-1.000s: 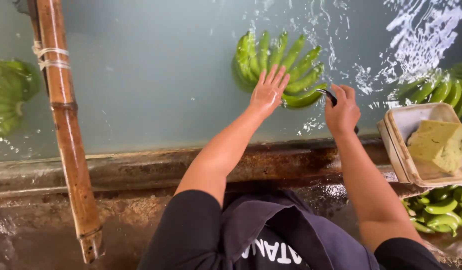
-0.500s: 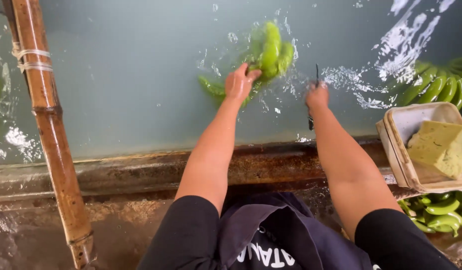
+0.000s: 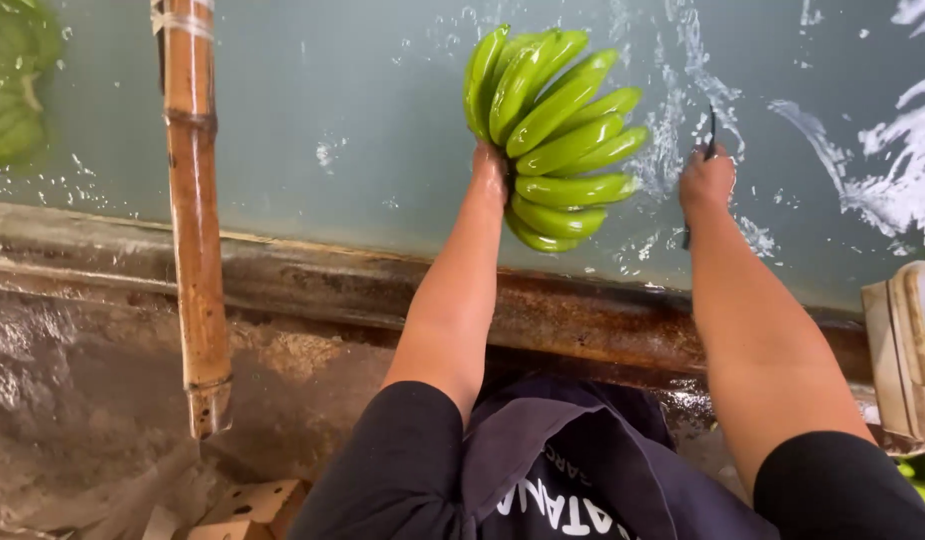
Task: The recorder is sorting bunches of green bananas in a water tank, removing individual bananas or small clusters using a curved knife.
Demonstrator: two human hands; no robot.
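Note:
My left hand (image 3: 489, 168) grips a bunch of green bananas (image 3: 556, 135) by its crown and holds it up out of the grey-green water of the wash tank (image 3: 382, 120). The bananas fan out to the right of that hand. About a hand's width further right, my right hand (image 3: 707, 178) is closed around a small dark knife (image 3: 710, 128) whose blade points up, above the foamy water.
A bamboo pole (image 3: 194, 200) stands upright at the left over the tank's rusty rim (image 3: 312, 285). More green bananas (image 3: 12, 90) float at the far left. A pale plastic crate (image 3: 907, 350) sits at the right edge. Torn cardboard (image 3: 252, 505) lies on the wet floor.
My left hand has lifted the banana bunch out of the water and turned it upright. The view has shifted right, so the pole sits nearer the middle.

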